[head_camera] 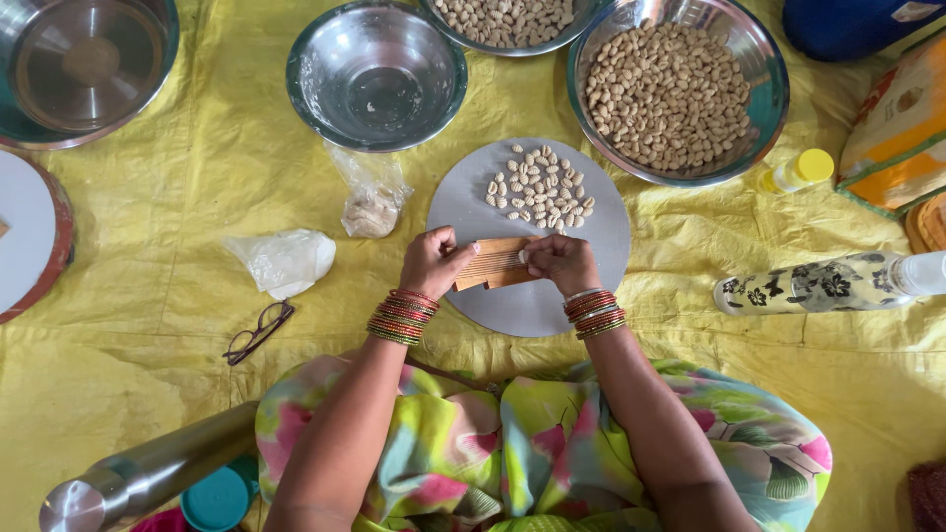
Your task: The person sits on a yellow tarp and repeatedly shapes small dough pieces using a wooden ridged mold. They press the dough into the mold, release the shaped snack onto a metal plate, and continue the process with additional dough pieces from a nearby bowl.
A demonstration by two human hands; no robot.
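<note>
I'm looking down at a home floor set up for making food by hand. A yellow sheet (197,177) covers the floor, and the person sits on it in a flowered garment. Steel bowls (375,74) stand along the sheet's far edge, two filled with small ridged dough shells (670,94). A round grey board (532,296) lies mid-sheet, with glasses (258,332) and plastic bags (284,260) beside it.

A yellow sheet (197,177) covers the floor. Directly on it: a grey round board (601,236), steel bowls (374,74), two clear plastic bags (286,261), spectacles (258,332), a patterned bottle (818,284), and a steel flask (148,478).
</note>
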